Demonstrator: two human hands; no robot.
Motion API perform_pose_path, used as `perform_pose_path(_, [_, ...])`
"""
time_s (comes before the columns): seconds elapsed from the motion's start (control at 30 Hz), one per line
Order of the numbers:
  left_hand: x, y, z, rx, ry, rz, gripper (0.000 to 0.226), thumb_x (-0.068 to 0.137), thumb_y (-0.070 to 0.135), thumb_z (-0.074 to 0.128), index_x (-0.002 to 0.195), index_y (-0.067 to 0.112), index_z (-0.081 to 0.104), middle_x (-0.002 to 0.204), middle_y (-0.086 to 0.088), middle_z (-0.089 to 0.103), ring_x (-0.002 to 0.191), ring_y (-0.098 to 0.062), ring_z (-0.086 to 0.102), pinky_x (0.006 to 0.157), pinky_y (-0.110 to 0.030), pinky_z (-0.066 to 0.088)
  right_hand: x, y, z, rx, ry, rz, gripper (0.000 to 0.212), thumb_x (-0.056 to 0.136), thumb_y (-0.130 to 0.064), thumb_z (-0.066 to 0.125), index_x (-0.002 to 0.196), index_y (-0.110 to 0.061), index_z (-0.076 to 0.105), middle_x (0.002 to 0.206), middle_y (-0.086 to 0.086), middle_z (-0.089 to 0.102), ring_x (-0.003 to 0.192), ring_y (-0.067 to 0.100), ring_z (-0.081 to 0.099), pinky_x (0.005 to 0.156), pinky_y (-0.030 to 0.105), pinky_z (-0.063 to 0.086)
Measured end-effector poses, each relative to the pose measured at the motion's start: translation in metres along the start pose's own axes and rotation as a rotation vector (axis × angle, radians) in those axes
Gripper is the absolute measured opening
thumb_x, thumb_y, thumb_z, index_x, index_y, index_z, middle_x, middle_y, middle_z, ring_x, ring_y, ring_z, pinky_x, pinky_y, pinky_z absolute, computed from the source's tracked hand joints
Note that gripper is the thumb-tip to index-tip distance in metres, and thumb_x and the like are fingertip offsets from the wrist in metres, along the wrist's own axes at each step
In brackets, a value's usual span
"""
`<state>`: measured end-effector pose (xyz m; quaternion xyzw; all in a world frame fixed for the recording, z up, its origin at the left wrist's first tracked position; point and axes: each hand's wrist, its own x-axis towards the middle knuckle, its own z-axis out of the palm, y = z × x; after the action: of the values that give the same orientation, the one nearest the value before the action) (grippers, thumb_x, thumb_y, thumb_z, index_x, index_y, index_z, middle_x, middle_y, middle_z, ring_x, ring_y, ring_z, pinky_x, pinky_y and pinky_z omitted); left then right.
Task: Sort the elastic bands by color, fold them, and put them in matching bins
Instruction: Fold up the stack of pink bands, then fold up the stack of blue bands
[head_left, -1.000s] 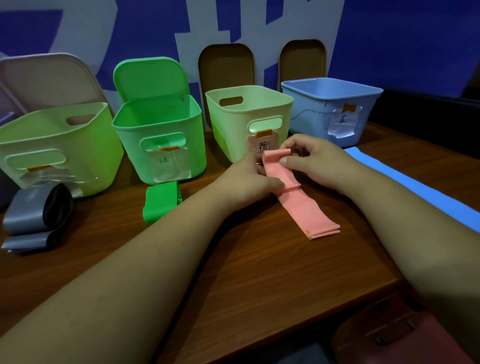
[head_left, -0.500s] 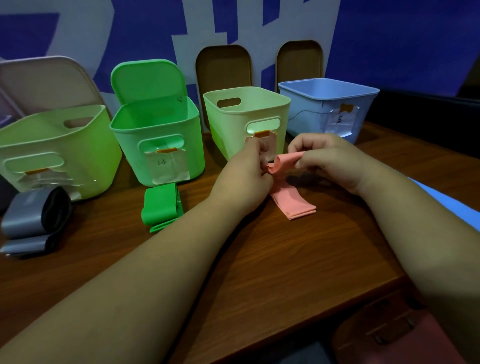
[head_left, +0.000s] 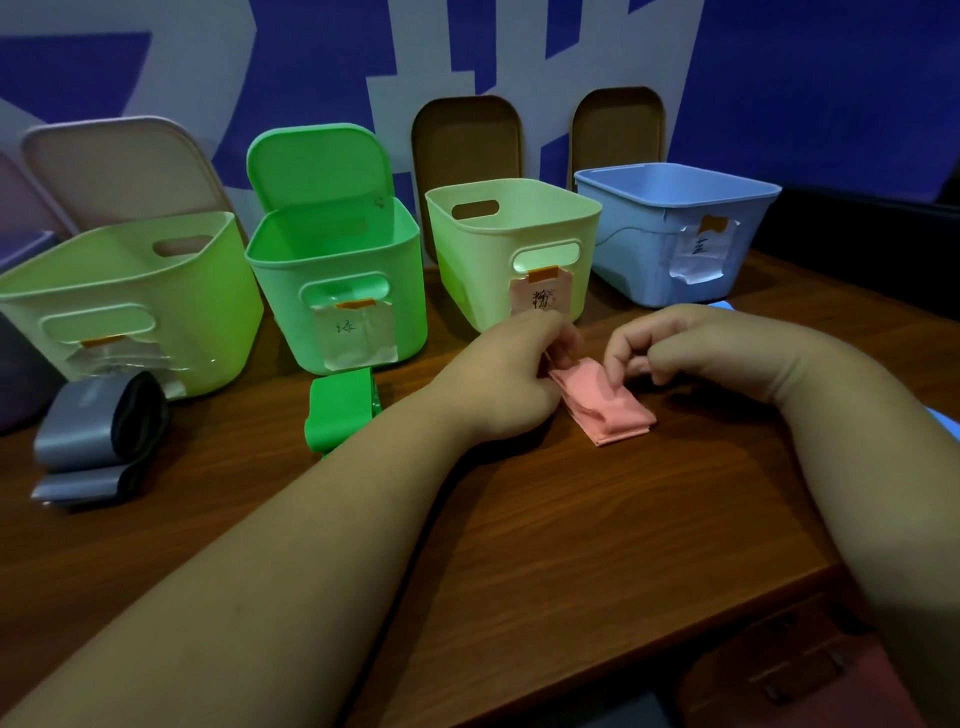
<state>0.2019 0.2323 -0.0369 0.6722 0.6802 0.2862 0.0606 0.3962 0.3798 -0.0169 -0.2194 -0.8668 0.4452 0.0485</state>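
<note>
A pink elastic band (head_left: 605, 402) lies folded into a short stack on the wooden table, just in front of the pale yellow-green bin with a pink label (head_left: 511, 249). My left hand (head_left: 506, 376) pinches the band's far left end. My right hand (head_left: 691, 351) presses a fingertip on the top of the fold, its other fingers curled. A folded green band (head_left: 340, 410) lies in front of the green bin (head_left: 337, 280). A grey band (head_left: 96, 439) lies at the left before the lime bin (head_left: 130, 296). The blue bin (head_left: 675, 228) stands at the right.
Bin lids lean against the blue and white wall behind the bins. A strip of blue band (head_left: 945, 421) shows at the right edge behind my right forearm. The table's front edge runs diagonally at lower right, with a reddish bag (head_left: 810, 675) below it.
The long pink band has been folded over itself into a short stack. Both hands moved with it, closer to the pink-labelled bin.
</note>
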Motion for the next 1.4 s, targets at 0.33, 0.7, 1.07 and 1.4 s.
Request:
perform_pose_path(0.33, [0.004,0.006,0.005,0.016,0.083,-0.287,0.022,0.095,0.041,0.067,0.111,0.026,0.072,0.106,0.007,0.064,0.096,-0.009,0.06,0.074,-0.026,0.05,0.01,0.002,0.006,-0.1,0.183,0.021,0.013,0.095,-0.02,0.069,0.094,-0.03,0.077,0.096,-0.01,0.077,0.091,0.015,0.065,0.082,0.034,0.048])
perform_pose_path(0.7, [0.01,0.007,0.013,-0.079,0.168,-0.368,0.003,0.1,0.027,0.067,0.097,0.026,0.068,0.091,0.009,0.064,0.084,-0.006,0.058,0.066,-0.024,0.045,0.013,0.005,0.006,-0.099,0.217,0.097,0.014,0.092,-0.037,0.081,0.104,-0.041,0.076,0.095,-0.011,0.074,0.09,0.008,0.067,0.085,0.031,0.05])
perform_pose_path(1.07, [0.019,0.005,0.026,0.035,0.299,-0.444,0.022,0.1,0.024,0.063,0.119,0.019,0.074,0.117,-0.004,0.068,0.096,-0.017,0.063,0.079,-0.029,0.048,0.02,0.01,0.014,-0.123,0.403,0.1,0.009,0.096,-0.037,0.071,0.095,-0.042,0.078,0.101,-0.018,0.076,0.1,0.006,0.067,0.089,0.033,0.054])
perform_pose_path(1.4, [0.038,0.093,0.024,-0.109,0.274,-0.189,0.014,0.093,0.021,0.062,0.093,0.026,0.075,0.088,0.009,0.071,0.081,-0.004,0.063,0.07,-0.028,0.05,-0.027,0.016,-0.048,-0.166,0.516,0.172,0.015,0.094,-0.029,0.075,0.085,-0.019,0.081,0.07,-0.005,0.074,0.063,0.012,0.064,0.055,0.023,0.048])
